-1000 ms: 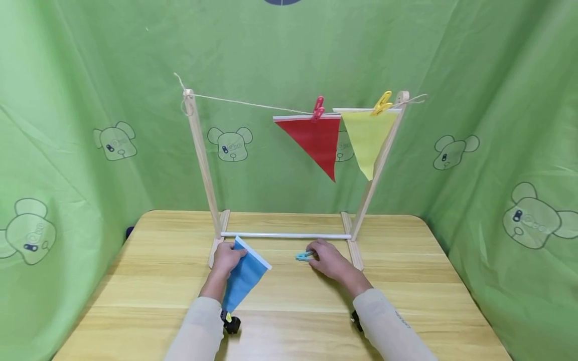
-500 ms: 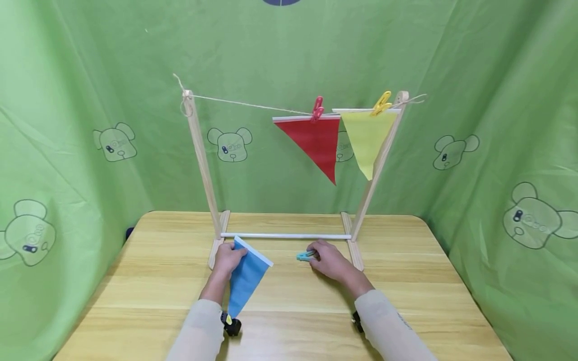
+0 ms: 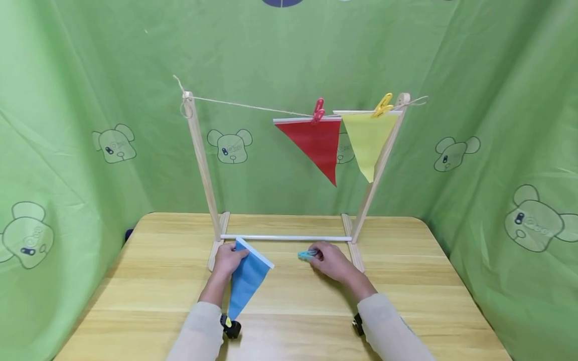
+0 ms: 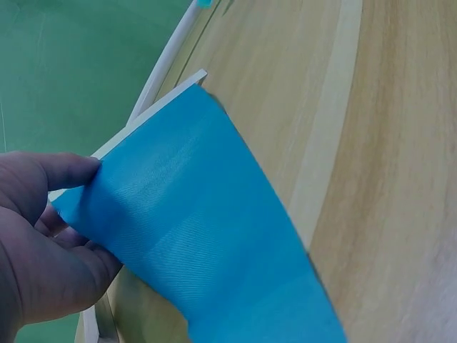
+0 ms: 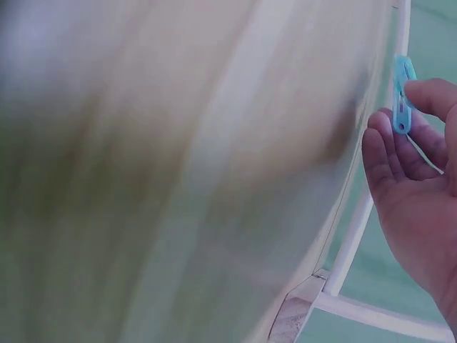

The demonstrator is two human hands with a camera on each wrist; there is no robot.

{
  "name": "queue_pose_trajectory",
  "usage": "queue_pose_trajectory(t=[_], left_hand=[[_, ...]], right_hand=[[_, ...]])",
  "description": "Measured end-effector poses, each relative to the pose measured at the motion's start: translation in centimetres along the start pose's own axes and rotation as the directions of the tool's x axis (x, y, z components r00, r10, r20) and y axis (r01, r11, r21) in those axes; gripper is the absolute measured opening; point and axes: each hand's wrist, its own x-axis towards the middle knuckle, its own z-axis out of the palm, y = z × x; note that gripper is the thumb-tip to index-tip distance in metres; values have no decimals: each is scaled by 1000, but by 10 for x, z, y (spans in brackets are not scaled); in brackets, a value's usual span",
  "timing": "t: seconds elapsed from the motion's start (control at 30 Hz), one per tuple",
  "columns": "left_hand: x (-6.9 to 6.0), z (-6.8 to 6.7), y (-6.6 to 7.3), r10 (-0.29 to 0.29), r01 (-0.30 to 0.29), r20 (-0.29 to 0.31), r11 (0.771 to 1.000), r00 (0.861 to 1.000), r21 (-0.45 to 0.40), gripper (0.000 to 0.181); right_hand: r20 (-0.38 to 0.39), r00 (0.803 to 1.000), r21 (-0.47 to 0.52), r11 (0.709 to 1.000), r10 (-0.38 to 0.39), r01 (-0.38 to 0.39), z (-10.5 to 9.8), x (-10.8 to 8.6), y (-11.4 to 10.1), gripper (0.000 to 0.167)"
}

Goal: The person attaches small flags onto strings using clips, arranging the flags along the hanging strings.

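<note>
My left hand (image 3: 228, 258) pinches a blue triangular pennant (image 3: 249, 278) near one end of its white top edge, and the pennant's tip hangs toward my wrist. In the left wrist view the thumb lies over the blue cloth (image 4: 193, 207) with the fingers behind it. Off to the right, my right hand (image 3: 331, 260) holds a light blue clothespin (image 3: 306, 254) between thumb and fingers, just above the table. The right wrist view shows the clothespin (image 5: 403, 96) under the thumb, against the curled fingers. A gap separates pennant and clothespin.
Behind the hands stands a wooden frame (image 3: 203, 165) with a string (image 3: 248, 106) across its top. A red clothespin (image 3: 318, 110) holds a red pennant (image 3: 316, 145) there, and a yellow clothespin (image 3: 383, 105) a yellow pennant (image 3: 370, 143). A white rod (image 3: 284, 237) joins the feet.
The blue pennant's tip has swung slightly right and down. The clothespin has turned a little in my right hand. Both hands stay nearly in place.
</note>
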Motion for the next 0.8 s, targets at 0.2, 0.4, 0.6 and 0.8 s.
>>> queue_pose_trajectory(t=[0.2, 0.4, 0.6, 0.8], left_hand=[[-1, 1, 5, 0, 0, -9, 1000, 1000, 1, 12], [-1, 0, 12, 29, -29, -8, 999, 1000, -45, 20], [-3, 0, 19, 56, -56, 3, 994, 998, -94, 21], [-5, 1, 23, 82, -81, 2, 989, 997, -126, 11]], right_hand=[[-56, 998, 60, 998, 12, -8, -3, -6, 0, 18], [-79, 997, 67, 998, 2, 4, -8, -9, 0, 22], [-106, 994, 61, 998, -2, 8, -17, -12, -7, 26], [-139, 990, 89, 995, -25, 38, -23, -15, -12, 27]])
